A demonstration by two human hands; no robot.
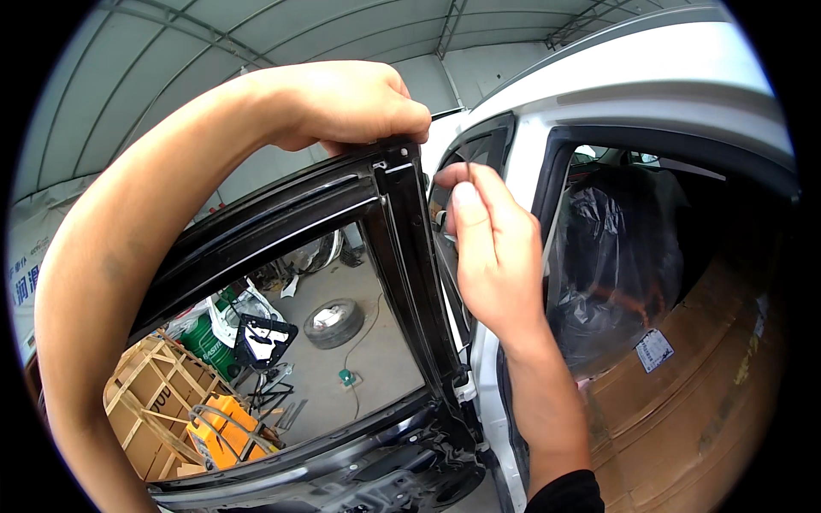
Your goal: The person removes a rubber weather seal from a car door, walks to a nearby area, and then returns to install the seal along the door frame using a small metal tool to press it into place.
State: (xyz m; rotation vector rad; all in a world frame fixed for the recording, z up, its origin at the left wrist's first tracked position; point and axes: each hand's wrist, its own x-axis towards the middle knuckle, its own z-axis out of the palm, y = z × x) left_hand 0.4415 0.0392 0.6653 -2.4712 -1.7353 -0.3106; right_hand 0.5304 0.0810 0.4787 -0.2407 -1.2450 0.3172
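A black car door, stripped of its inner trim, stands open with a bare window opening. My left hand is closed over the upper corner of its window frame, the arm arching across the left side. Beside the frame's upright edge, my right hand is raised with thumb and fingers pressed together. A thin dark tip shows by its fingertips; what it is, I cannot make out. Whether those fingers touch the door edge cannot be told.
To the right is a white car body, a plastic-wrapped seat and brown cardboard in its doorway. Through the window opening show a tire on the floor, a green drum, an orange machine and a wooden crate.
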